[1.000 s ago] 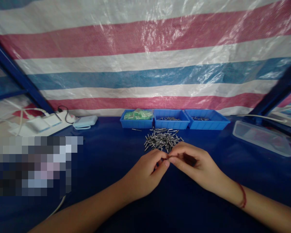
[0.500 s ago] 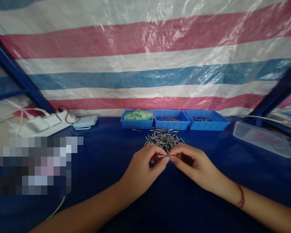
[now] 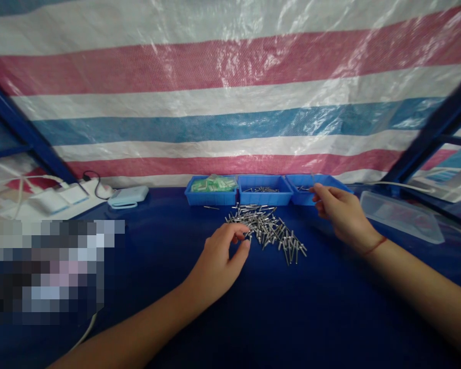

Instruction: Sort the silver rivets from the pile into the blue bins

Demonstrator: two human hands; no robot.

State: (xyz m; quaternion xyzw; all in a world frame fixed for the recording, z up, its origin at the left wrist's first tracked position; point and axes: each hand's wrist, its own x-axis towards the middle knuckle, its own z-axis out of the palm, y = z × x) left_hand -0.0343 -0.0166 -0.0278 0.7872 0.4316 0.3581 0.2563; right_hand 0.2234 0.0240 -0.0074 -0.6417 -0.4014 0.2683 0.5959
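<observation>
A pile of small metal pins (image 3: pixel 267 228) lies on the dark blue table. At its left edge is my left hand (image 3: pixel 225 256), thumb and forefinger apart, with pins just beyond the fingertips. My right hand (image 3: pixel 340 210) is raised over the front of the right blue bin (image 3: pixel 340 185), its fingers pinched together. A faint thin piece shows at those fingertips, too blurred to make out. The middle blue bin (image 3: pixel 265 198) holds some metal pins, and the left blue bin (image 3: pixel 211 198) holds green-and-white packets (image 3: pixel 214 183).
A clear plastic lid (image 3: pixel 403 218) lies at the right. At the left are a light blue case (image 3: pixel 128 196), a white power strip (image 3: pixel 72 197) with cables and a pixelated patch. Striped sheeting (image 3: pixel 223 123) hangs behind the bins.
My hands have separated. The right one has moved up and right to the right bin; the left has shifted slightly left and its fingers have opened. More of the pin pile shows.
</observation>
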